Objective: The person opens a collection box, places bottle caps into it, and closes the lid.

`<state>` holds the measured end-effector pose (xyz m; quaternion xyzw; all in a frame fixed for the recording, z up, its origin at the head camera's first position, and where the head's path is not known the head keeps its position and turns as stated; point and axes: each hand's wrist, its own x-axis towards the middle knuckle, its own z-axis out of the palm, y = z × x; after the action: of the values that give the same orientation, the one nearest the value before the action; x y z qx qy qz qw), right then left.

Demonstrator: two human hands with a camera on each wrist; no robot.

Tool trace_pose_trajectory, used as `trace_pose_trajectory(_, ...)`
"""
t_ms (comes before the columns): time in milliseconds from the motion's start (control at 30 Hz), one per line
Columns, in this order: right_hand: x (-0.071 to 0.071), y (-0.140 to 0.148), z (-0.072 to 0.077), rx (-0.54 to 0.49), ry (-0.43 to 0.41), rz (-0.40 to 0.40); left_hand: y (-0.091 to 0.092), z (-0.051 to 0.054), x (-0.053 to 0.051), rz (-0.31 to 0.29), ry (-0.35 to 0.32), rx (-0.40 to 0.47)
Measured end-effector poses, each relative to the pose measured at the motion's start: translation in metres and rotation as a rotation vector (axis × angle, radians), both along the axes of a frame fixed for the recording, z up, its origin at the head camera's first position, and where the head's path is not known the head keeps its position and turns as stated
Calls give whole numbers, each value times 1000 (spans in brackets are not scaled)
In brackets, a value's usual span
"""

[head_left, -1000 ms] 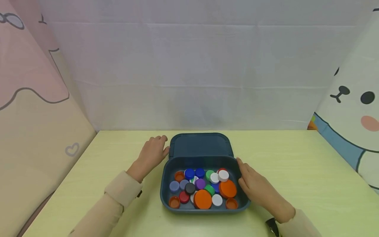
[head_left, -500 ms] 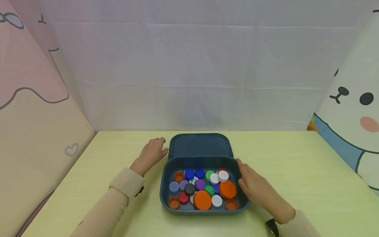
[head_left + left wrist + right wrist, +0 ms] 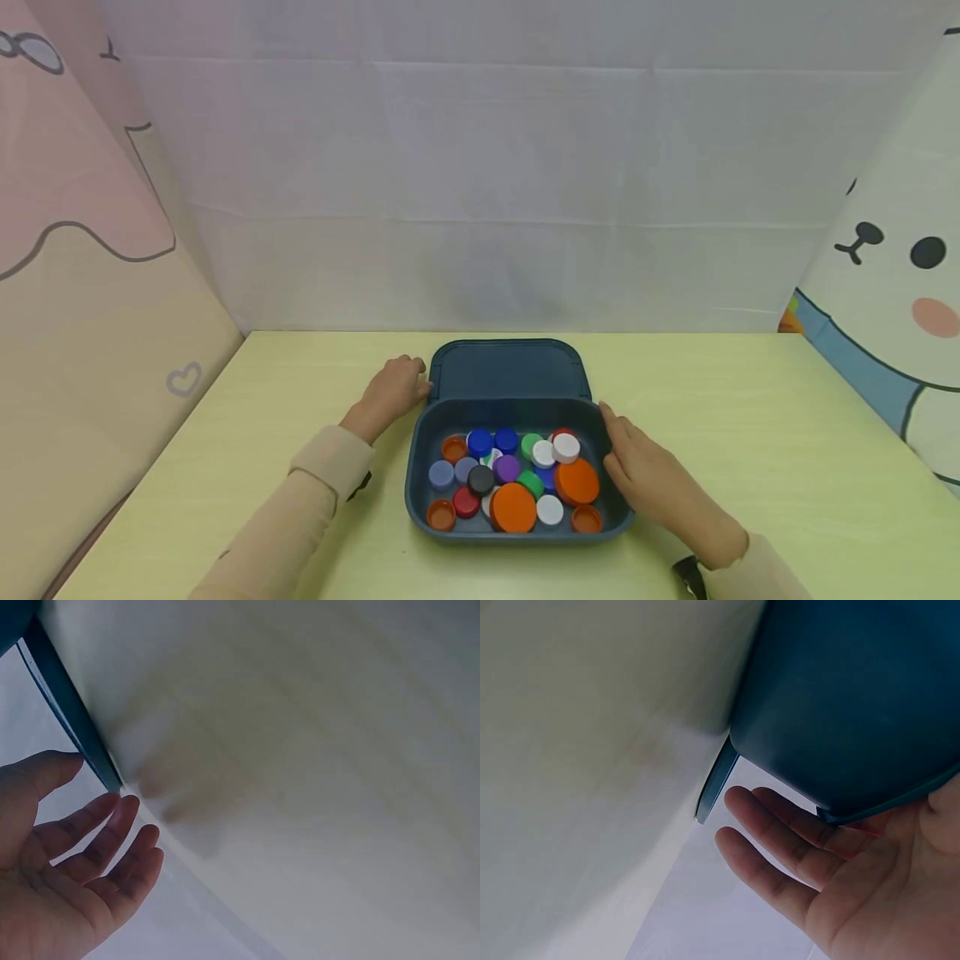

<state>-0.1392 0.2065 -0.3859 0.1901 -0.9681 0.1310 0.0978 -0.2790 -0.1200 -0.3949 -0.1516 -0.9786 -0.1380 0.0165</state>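
A dark blue box [image 3: 517, 538] holds bottle caps in several colours, among them a purple cap [image 3: 507, 468], a black cap [image 3: 481, 480] and a large orange cap [image 3: 513, 508]. Flat behind it lies the dark blue lid [image 3: 510, 370]. My left hand [image 3: 386, 396] is at the lid's left edge; in the left wrist view its thumb [image 3: 56, 769] meets that edge, with loosely bent fingers near the corner. Along the box's right wall rests my right hand [image 3: 654, 475], its fingers [image 3: 772, 829] extended beside the wall and rim. The index finger is partly hidden behind the box in the right wrist view.
Box and lid stand on a pale yellow table [image 3: 750, 433]. A white cloth [image 3: 525, 167] hangs behind the table's far edge. Printed cloths border it, a pink and cream one [image 3: 90, 350] on the left and one with an animal face [image 3: 892, 275] on the right.
My left hand has shifted slightly nearer and to the right, after drawing a little away from the lid, and meets its edge again. The right hand, box and caps have stayed put.
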Motion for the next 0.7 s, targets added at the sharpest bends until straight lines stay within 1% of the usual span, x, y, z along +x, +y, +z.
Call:
trace_pose_trajectory(200, 0, 0, 0, -2, -10, -11, 2, -6, -3, -7, 27, -11)
trace_pose_trajectory(367, -1, -1, -1, -1, -4, -12, 3, -9, -4, -5, 54, -26)
trace_pose_trajectory(600, 0, 0, 0, -4, -11, -11, 7, -11, -3, 28, 108, -43)
trace_pose_trajectory(700, 0, 0, 0, -6, -14, -13, 11, -12, -3, 48, 102, -48)
